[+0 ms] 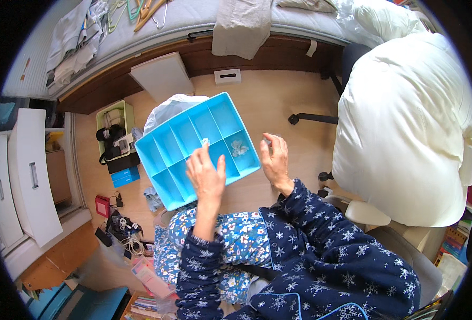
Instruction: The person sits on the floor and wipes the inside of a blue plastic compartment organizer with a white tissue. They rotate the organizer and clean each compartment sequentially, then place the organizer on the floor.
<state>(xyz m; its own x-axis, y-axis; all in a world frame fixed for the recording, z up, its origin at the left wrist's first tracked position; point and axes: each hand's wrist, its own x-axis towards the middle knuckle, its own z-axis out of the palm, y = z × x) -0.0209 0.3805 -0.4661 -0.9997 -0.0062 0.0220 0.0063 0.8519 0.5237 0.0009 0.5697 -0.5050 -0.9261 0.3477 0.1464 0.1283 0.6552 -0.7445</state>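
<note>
A light-blue divided plastic tray lies before me, its near edge close to my knees. My left hand reaches over the middle of it, thumb spread away from the fingers. At those fingertips, by a central divider, shows a small white wad of tissue-like material; the fingers partly hide it. Another crumpled translucent white wad sits in a right-hand compartment. Just beyond the tray's right edge, my right hand is raised with fingers curved and thumb apart, apparently holding nothing. What supports the tray cannot be seen.
A white plastic bag bulges behind the tray. On the left stand a pale-green bin of items, a blue box and tangled cables. A large white duvet fills the right, beside chair casters.
</note>
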